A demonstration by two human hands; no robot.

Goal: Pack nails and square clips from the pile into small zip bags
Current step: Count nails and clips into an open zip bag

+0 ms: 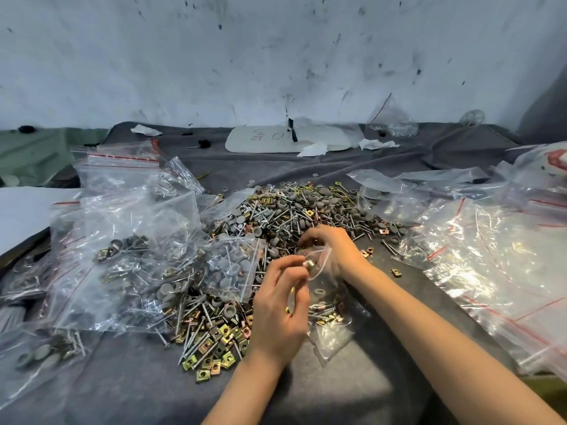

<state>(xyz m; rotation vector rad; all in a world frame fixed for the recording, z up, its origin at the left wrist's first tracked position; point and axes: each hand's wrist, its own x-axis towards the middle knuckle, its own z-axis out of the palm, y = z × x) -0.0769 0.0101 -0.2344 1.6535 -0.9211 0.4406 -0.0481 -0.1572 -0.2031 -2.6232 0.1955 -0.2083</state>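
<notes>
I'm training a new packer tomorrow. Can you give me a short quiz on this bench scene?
1. True or false: the filled bags lie left of the pile.
2. Which hand pinches a small part at the mouth of the small zip bag? A left, B right.
3. Fill in: the cloth under the pile is ____.
Key: 1 true; 2 A, the left hand; 3 grey.

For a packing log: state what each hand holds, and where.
The right hand holds a small zip bag by its open mouth; the left hand pinches a small metal piece at that mouth.
</notes>
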